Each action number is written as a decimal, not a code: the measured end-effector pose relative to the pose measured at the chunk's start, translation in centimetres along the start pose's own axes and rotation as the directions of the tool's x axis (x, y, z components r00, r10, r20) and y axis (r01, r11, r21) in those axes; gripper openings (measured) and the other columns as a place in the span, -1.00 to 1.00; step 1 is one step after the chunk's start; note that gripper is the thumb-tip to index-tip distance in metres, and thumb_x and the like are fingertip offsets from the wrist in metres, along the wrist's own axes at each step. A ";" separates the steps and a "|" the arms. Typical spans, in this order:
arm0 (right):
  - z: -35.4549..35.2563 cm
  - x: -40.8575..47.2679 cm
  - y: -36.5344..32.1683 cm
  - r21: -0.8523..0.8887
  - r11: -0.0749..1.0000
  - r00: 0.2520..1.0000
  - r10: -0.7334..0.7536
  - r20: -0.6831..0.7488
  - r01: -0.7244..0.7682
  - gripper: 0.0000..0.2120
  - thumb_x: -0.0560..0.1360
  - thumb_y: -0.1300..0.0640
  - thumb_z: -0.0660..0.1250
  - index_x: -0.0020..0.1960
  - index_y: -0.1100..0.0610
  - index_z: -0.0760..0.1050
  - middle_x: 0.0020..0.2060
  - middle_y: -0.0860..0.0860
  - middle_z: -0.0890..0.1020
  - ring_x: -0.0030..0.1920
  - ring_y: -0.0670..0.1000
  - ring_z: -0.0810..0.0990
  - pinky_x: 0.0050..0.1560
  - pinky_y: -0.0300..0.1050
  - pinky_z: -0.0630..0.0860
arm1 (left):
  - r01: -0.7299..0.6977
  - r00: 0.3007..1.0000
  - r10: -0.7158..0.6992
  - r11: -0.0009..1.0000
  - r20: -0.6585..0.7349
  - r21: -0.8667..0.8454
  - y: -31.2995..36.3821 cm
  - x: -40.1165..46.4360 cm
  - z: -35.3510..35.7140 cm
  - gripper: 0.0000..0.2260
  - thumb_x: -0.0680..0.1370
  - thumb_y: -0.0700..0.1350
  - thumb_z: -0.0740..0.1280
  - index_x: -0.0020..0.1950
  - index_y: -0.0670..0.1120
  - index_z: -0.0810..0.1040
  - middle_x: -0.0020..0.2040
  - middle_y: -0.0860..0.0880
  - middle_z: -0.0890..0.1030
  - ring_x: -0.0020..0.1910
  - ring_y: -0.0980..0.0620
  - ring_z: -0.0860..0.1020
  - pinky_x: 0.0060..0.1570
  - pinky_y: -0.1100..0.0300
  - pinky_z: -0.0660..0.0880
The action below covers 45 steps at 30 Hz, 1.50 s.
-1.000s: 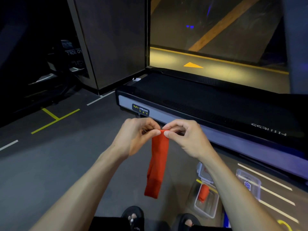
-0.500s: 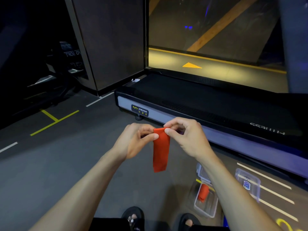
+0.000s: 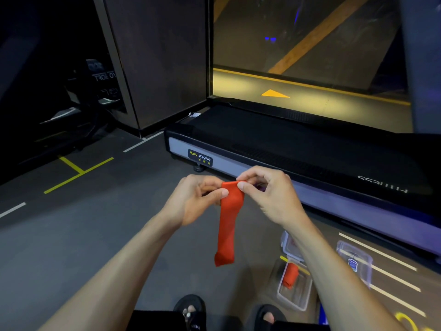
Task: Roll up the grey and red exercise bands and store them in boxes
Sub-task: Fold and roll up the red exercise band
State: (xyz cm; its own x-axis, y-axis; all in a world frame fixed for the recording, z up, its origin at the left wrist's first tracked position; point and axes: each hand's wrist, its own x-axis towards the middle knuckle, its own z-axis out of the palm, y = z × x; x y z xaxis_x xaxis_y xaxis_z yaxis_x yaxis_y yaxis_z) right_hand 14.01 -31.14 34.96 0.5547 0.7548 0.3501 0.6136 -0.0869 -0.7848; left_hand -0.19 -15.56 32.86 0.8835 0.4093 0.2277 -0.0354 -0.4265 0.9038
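1. Head camera looks down at a dark gym floor (image 3: 71, 235) with a treadmill (image 3: 298, 149) lying across the upper right; every place below is given relative to that treadmill.

2. Red exercise band (image 3: 229, 218) is held up in the air just in front of the treadmill's near side rail, close to its "BODY STRONG" label (image 3: 200, 157). Its top edge is pinched between both hands and the rest hangs straight down, with the bottom end folded or bunched into a small thick lump.

3. Left hand (image 3: 195, 199) is closed on the band's upper left edge, thumb pressed flat against the red fabric and the other fingers curled behind it.

4. Right hand (image 3: 267, 194) grips the band's upper right corner between thumb and forefinger, its remaining fingers bent above the top edge.

5. Clear open box (image 3: 296, 290) sits on the floor in front of the treadmill, nearer the person and partly hidden by the right forearm. A rolled red band (image 3: 290, 275) lies inside it.

6. Second clear box (image 3: 355, 261) stands further right, just beside the treadmill's near edge, with a blue label showing through its lid.

7. Two feet in black sandals (image 3: 191, 311) stand at the bottom, well apart from the treadmill.
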 end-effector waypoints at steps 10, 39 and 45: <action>0.2 -0.3 -0.2 0.125 0.989 0.997 -0.070 -0.030 0.073 -0.88 0.51 0.24 0.47 -0.08 0.03 0.64 -0.25 -0.02 0.69 -0.19 -0.02 0.66 -0.08 -0.07 0.58 | 0.033 0.984 -0.079 0.961 -0.159 -0.275 1.2 0.1 0.9 -0.84 0.60 -0.32 0.36 0.06 -0.15 0.71 -0.27 -0.05 0.69 -0.27 0.09 0.56 -0.18 0.28 0.53; 0.8 -0.5 -0.6 0.386 0.913 0.991 0.131 0.025 -0.131 -0.97 0.52 0.30 0.45 -0.08 0.21 0.66 -0.20 0.18 0.69 -0.22 -0.03 0.64 -0.16 -0.14 0.59 | -0.077 0.987 0.046 0.977 -0.153 -0.199 1.3 -0.1 1.3 -0.90 0.57 -0.27 0.35 -0.04 -0.19 0.67 -0.14 -0.09 0.71 -0.14 0.03 0.64 -0.06 0.14 0.57; 0.4 -0.3 0.3 0.411 0.888 0.978 0.180 0.103 -0.207 -0.76 0.54 0.30 0.45 0.19 0.15 0.58 -0.18 0.10 0.64 -0.17 -0.02 0.65 -0.08 -0.18 0.60 | -0.106 0.989 0.093 0.988 -0.116 -0.112 0.8 0.0 1.1 -0.87 0.58 -0.19 0.41 0.11 -0.05 0.63 -0.22 -0.06 0.61 -0.18 0.04 0.58 -0.03 0.09 0.50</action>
State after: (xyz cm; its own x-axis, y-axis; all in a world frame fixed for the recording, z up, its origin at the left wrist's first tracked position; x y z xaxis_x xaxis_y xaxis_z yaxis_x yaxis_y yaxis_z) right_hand 13.78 -31.16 34.38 0.5949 0.7900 0.1484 0.1987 0.0343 -0.9795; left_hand 0.34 -16.74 33.17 0.8160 0.4591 0.3511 -0.1809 -0.3742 0.9096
